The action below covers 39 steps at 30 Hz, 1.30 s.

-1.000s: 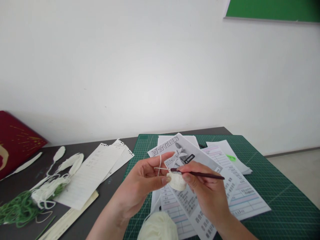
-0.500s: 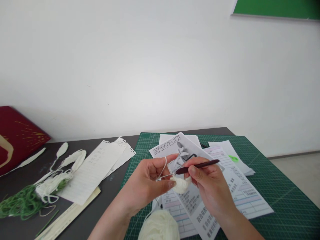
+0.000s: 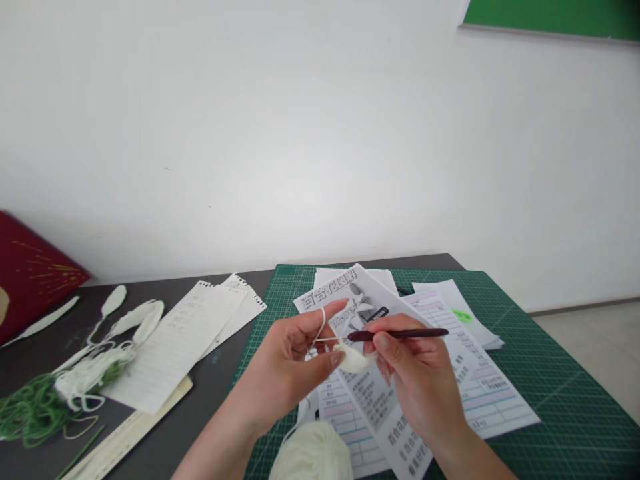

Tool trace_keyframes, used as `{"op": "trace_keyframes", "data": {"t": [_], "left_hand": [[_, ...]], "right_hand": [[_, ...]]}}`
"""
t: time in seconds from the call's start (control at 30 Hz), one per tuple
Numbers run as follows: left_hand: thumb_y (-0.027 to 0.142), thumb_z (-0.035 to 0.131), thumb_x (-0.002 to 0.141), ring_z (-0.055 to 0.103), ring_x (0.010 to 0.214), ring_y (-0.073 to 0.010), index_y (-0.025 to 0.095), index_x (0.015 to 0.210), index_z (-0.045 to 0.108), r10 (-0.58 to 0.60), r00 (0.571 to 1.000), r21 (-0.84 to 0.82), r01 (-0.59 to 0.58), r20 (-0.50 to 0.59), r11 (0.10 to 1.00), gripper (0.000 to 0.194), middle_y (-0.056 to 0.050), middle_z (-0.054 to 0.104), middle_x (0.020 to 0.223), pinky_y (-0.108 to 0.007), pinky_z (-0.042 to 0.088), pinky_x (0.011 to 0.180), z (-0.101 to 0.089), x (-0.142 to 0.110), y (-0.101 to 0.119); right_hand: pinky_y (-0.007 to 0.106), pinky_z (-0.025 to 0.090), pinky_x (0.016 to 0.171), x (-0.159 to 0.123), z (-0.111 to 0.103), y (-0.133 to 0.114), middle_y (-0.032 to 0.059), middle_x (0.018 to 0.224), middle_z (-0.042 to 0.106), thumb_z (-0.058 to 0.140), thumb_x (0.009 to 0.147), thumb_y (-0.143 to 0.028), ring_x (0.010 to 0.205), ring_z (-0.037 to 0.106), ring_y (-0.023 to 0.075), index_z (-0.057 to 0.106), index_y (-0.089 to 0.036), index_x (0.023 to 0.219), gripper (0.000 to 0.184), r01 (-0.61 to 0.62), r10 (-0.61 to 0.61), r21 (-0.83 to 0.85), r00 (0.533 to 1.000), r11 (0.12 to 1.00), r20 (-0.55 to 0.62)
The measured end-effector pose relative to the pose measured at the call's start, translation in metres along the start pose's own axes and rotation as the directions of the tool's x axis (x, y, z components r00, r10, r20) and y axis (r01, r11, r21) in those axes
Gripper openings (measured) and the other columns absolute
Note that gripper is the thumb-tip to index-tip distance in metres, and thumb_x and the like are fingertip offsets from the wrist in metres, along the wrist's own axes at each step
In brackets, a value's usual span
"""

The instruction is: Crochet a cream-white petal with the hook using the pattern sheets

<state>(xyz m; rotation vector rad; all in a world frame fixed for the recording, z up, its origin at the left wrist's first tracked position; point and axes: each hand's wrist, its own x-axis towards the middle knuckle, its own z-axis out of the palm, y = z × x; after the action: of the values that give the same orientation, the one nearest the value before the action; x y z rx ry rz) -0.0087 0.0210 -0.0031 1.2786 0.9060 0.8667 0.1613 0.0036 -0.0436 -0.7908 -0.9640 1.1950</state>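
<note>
Between my hands is a small cream crochet piece [image 3: 354, 360]. My left hand [image 3: 287, 360] pinches its left edge between thumb and fingers, with a strand of cream yarn looped over the raised index finger. My right hand [image 3: 415, 367] grips a crochet hook [image 3: 400, 335] by its dark brown handle, and its thin metal shaft points left to the top of the piece. The hook's tip is too small to make out. Below my hands sits a cream ball of yarn [image 3: 315, 455], cut off by the lower frame edge.
Printed sheets [image 3: 400, 407] lie under my hands on a green cutting mat [image 3: 565, 400]. A bright green clip-like item [image 3: 461, 316] rests on papers at right. Leftward are handwritten pages [image 3: 170, 340], white crocheted petals [image 3: 149, 321], green yarn [image 3: 30, 410] and a dark red object [image 3: 35, 273].
The hook handle has swung from tilting up at the right to nearly level, and moved slightly right. The whole view has shifted a little. Both hands keep their holds.
</note>
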Motion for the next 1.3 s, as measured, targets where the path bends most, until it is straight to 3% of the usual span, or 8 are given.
{"op": "trace_keyframes", "data": {"t": [0.2,0.63,0.7,0.77,0.87,0.93,1.1,1.3], "left_hand": [[0.019,0.075,0.073,0.060,0.076,-0.0155,0.030,0.118,0.067,-0.056,0.998,-0.157,0.054,-0.012,0.986,0.047,-0.001,0.068,0.079,-0.028,0.044,0.074,0.003,-0.001,-0.003],[0.012,0.079,0.061,0.045,0.052,-0.0068,0.019,0.099,0.076,-0.164,0.986,-0.218,0.153,-0.035,0.964,0.039,0.006,0.052,0.053,-0.023,0.042,0.058,0.002,-0.003,0.006],[0.011,0.079,0.062,0.048,0.052,-0.0074,0.019,0.106,0.074,-0.191,0.981,-0.246,0.181,-0.018,0.952,0.045,0.005,0.057,0.054,-0.023,0.042,0.058,0.001,-0.003,0.004],[0.012,0.080,0.062,0.055,0.057,-0.0094,0.019,0.111,0.071,-0.209,0.978,-0.293,0.200,0.001,0.935,0.050,0.001,0.065,0.059,-0.022,0.042,0.058,-0.001,-0.003,0.003],[0.010,0.081,0.062,0.059,0.060,-0.0099,0.018,0.112,0.070,-0.213,0.977,-0.353,0.207,0.022,0.912,0.051,-0.004,0.072,0.067,-0.020,0.042,0.058,-0.001,-0.003,0.002],[0.008,0.080,0.062,0.058,0.057,-0.0083,0.018,0.109,0.072,-0.203,0.978,-0.383,0.202,0.038,0.901,0.049,-0.004,0.072,0.066,-0.018,0.042,0.056,-0.001,-0.004,0.003],[0.006,0.080,0.061,0.054,0.052,-0.0056,0.018,0.100,0.076,-0.176,0.983,-0.410,0.181,0.049,0.894,0.042,0.002,0.065,0.057,-0.017,0.041,0.054,0.001,-0.004,0.006],[0.014,0.083,0.059,0.054,0.057,-0.0085,0.019,0.105,0.074,-0.235,0.972,-0.331,0.229,0.022,0.915,0.047,0.001,0.062,0.065,-0.021,0.042,0.058,-0.002,-0.005,0.003]], "right_hand": [[0.016,0.040,0.043,0.000,0.000,0.000,-0.0009,0.062,0.068,0.073,0.078,-0.030,0.047,0.050,0.0059,0.075,-0.025,0.083,0.008,-0.008,0.008,0.030,1.000,1.000,-0.003],[0.018,0.030,0.040,-0.001,0.004,-0.002,0.0000,0.055,0.065,0.078,0.072,-0.034,0.043,0.041,0.0063,0.074,-0.021,0.076,0.014,-0.157,0.165,0.105,0.984,0.982,-0.067],[0.019,0.033,0.041,-0.003,0.005,-0.002,0.0002,0.058,0.067,0.075,0.075,-0.031,0.045,0.045,0.0079,0.074,-0.023,0.079,0.010,-0.093,0.098,0.067,0.993,0.993,-0.065],[0.022,0.040,0.047,-0.006,0.006,-0.003,0.0013,0.066,0.070,0.072,0.079,-0.026,0.054,0.054,0.0114,0.075,-0.025,0.082,0.005,0.062,-0.062,-0.009,0.997,0.998,-0.038],[0.028,0.048,0.058,-0.011,0.005,-0.004,0.0031,0.076,0.071,0.067,0.082,-0.017,0.068,0.062,0.0163,0.075,-0.026,0.089,0.014,0.325,-0.319,-0.121,0.946,0.938,0.061],[0.029,0.048,0.059,-0.011,0.004,-0.003,0.0031,0.075,0.071,0.065,0.083,-0.016,0.068,0.062,0.0165,0.074,-0.026,0.091,0.016,0.381,-0.371,-0.126,0.924,0.916,0.097],[0.021,0.044,0.049,-0.007,0.003,-0.001,0.0006,0.067,0.069,0.071,0.080,-0.027,0.058,0.057,0.0115,0.074,-0.025,0.084,0.005,0.135,-0.136,0.043,0.991,0.990,0.018],[0.018,0.043,0.047,-0.003,0.003,-0.005,-0.0005,0.062,0.065,0.072,0.079,-0.033,0.053,0.053,0.0087,0.072,-0.022,0.079,0.011,-0.067,0.060,0.184,0.997,0.981,0.047]]}}
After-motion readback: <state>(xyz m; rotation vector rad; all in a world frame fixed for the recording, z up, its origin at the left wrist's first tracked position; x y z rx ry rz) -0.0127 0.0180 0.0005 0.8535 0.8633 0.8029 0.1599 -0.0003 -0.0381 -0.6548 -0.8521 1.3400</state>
